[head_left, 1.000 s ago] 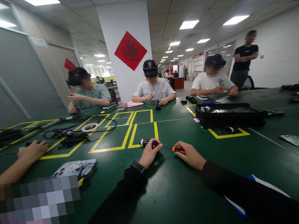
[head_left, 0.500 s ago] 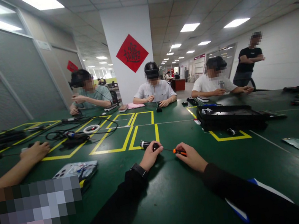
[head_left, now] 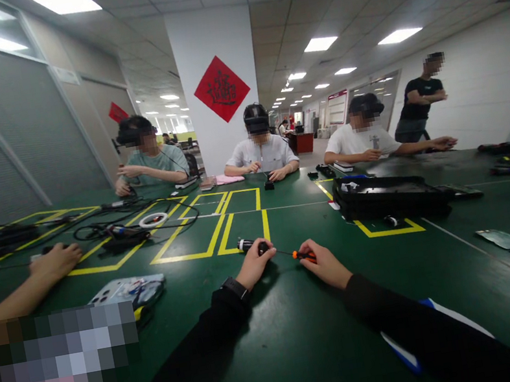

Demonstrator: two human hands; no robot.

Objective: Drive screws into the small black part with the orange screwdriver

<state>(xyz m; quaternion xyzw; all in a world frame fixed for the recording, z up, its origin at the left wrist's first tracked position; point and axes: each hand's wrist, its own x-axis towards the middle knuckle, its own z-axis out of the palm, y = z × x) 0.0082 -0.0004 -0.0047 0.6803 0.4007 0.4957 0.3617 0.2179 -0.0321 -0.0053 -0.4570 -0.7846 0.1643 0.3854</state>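
Observation:
Near the middle of the green table (head_left: 282, 344), my left hand (head_left: 251, 267) is closed around a black cylindrical part (head_left: 246, 245) with a pale band near its far end. Its exact kind is too small to make out. My right hand (head_left: 328, 266) grips an orange and black screwdriver (head_left: 304, 256) by its handle. The thin shaft points left to the black end of the part beside my left fingers. Whether the tip touches or sits inside the part, I cannot tell.
An open black case (head_left: 389, 197) lies to the right, with a small black-and-white part (head_left: 391, 221) before it. Cables (head_left: 128, 230), a white ring-shaped roll (head_left: 152, 220) and a plastic bag (head_left: 127, 291) lie left. A co-worker's hand (head_left: 57, 259) rests nearby; several people sit opposite.
The view has shifted slightly. Both my hands keep their grips on the part and the screwdriver. The seated person at the right has stretched an arm outward.

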